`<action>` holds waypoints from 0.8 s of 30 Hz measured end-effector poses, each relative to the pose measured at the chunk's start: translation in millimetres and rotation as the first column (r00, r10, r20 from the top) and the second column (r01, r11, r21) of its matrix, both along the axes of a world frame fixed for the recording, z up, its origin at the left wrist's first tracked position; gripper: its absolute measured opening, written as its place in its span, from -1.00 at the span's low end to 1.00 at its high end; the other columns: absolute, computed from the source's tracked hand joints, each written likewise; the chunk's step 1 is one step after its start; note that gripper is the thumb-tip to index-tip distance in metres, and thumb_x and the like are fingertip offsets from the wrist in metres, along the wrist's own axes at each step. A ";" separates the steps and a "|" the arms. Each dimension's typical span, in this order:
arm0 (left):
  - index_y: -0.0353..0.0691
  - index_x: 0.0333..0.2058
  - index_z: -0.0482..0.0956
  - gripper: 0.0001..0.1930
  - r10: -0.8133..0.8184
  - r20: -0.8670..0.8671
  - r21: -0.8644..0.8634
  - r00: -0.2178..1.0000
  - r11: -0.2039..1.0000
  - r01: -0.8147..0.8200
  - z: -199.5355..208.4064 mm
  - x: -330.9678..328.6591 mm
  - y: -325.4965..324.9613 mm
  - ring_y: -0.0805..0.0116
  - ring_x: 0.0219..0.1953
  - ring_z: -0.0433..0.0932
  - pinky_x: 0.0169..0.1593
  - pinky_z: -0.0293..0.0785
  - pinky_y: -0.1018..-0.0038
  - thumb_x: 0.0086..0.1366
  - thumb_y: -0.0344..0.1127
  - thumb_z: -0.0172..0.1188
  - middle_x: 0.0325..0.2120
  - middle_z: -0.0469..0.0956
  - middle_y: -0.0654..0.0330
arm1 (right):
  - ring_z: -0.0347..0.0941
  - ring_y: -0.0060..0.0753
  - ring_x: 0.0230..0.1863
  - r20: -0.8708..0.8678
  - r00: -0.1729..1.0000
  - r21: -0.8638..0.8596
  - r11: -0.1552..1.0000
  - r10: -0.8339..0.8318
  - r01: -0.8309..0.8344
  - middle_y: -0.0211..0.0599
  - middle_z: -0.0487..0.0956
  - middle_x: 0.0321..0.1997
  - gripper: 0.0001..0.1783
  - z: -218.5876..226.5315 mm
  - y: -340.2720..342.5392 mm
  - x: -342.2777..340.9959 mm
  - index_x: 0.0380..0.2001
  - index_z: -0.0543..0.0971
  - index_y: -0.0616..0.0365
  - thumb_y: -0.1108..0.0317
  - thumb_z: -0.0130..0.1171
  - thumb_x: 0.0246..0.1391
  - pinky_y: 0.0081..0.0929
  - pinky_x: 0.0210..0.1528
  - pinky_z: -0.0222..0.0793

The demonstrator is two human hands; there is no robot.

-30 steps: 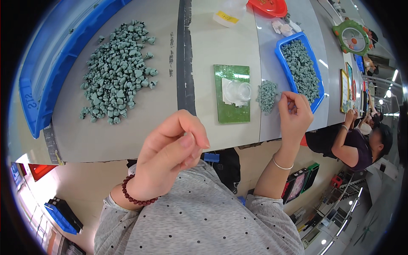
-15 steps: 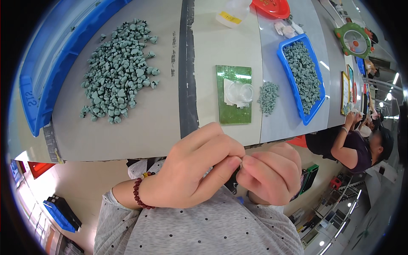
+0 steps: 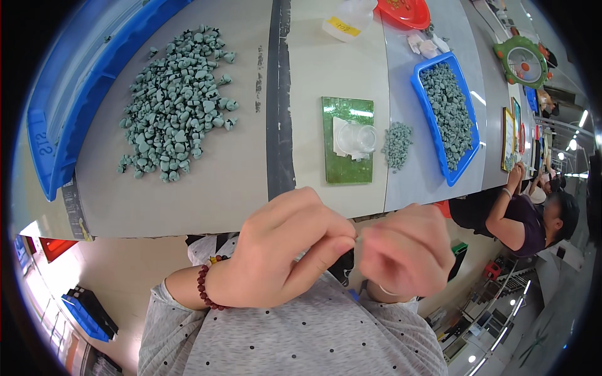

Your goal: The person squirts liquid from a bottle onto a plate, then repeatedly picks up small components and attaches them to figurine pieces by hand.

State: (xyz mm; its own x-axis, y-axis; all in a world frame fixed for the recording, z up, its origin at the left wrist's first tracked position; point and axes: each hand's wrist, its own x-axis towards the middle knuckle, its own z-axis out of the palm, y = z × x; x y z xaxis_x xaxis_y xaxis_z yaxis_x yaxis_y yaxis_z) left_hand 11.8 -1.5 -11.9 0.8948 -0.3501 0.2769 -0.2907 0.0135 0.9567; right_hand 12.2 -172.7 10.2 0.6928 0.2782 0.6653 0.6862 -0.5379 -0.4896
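In front of my chest, my left hand (image 3: 285, 250) is closed, thumb and forefinger pinched together. A tiny pale bit seems to show at their tips, too small to name. My right hand (image 3: 407, 250) is beside it, curled closed and blurred by motion; whatever it holds, if anything, is hidden. Beyond the hands lies a green board (image 3: 348, 173) with white paper and a small clear round dish (image 3: 365, 138) on it. Just right of the board is a little heap of small grey-green pieces (image 3: 397, 147). A big pile of larger grey-green parts (image 3: 179, 113) with dark bits spreads at the left.
A blue tray (image 3: 428, 119) full of small grey-green pieces stands at the right. Farther back are a translucent container (image 3: 345, 22) with a yellow label and a red dish (image 3: 407, 15). A large blue bin (image 3: 69, 138) edges the far left. A co-worker (image 3: 520, 216) sits at the right.
My right hand has pulled slightly right, away from the left fingertips, and turned, blurring. The left hand keeps its pinch nearly in place.
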 end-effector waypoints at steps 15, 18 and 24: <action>-0.40 -0.13 0.38 -0.76 -0.453 -0.407 -0.638 0.793 0.763 0.107 -8.4 -3.8 30.2 0.47 -0.36 0.51 -0.26 0.38 0.59 0.26 -0.41 0.01 -0.38 0.48 0.12 | 0.37 -0.38 -0.57 0.140 0.968 -0.352 0.903 -0.208 0.245 -0.34 0.47 -0.56 -0.78 -31.6 -25.8 40.9 -0.58 0.55 0.23 0.68 0.24 -0.46 -0.56 -0.54 0.27; -0.40 -0.18 0.42 -0.79 -0.303 -0.347 -0.473 0.888 0.874 0.113 -8.3 -2.7 31.4 0.49 -0.38 0.51 -0.28 0.40 0.61 0.25 -0.41 0.02 -0.38 0.52 0.12 | 0.37 -0.38 -0.57 0.159 0.967 -0.379 0.892 -0.199 0.246 -0.33 0.47 -0.55 -0.78 -31.1 -25.4 41.0 -0.58 0.55 0.23 0.68 0.24 -0.45 -0.56 -0.54 0.27; -0.41 -0.27 0.50 -0.82 -0.266 -0.571 -0.579 0.777 0.801 -0.152 4.4 -4.8 19.9 0.57 -0.44 0.45 -0.30 0.40 0.63 0.27 -0.40 0.01 -0.37 0.51 0.18 | 0.35 -0.43 -0.58 0.154 0.967 -0.336 0.909 -0.205 0.246 -0.28 0.47 -0.55 -0.80 -27.6 -25.1 39.1 -0.55 0.53 0.28 0.70 0.20 -0.39 -0.61 -0.55 0.23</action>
